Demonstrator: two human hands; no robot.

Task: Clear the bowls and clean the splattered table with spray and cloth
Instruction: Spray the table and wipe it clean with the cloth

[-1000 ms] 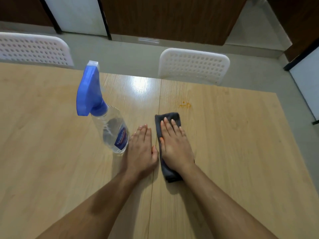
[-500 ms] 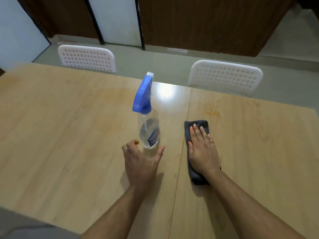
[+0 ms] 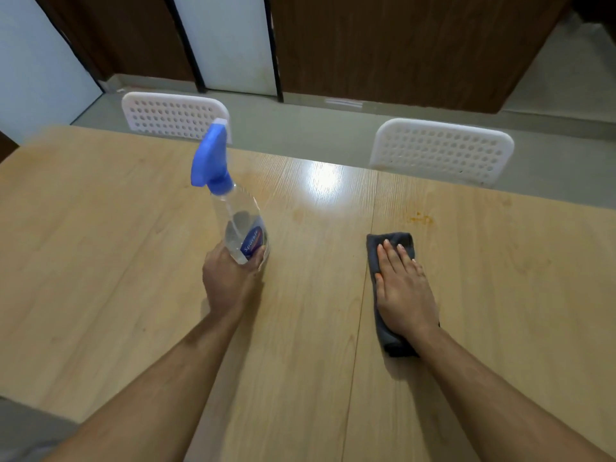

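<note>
A clear spray bottle [image 3: 240,221] with a blue trigger head stands upright on the light wooden table [image 3: 100,261]. My left hand [image 3: 230,281] grips the bottle's base, thumb on its right side. A folded dark grey cloth [image 3: 396,241] lies flat on the table to the right. My right hand [image 3: 403,291] presses on the cloth with straight fingers and covers most of it. A small orange splatter [image 3: 420,219] marks the table just beyond the cloth's far edge. No bowls are in view.
Two white perforated chairs stand at the table's far side, one [image 3: 173,116] at the left and one [image 3: 440,150] at the right. A seam [image 3: 365,278] runs down the tabletop between my hands. Brown panels and white doors line the far wall.
My left hand has lifted off the table, reached to the bottle and closed round its base. The right hand stays flat on the cloth. The view has swung left.
</note>
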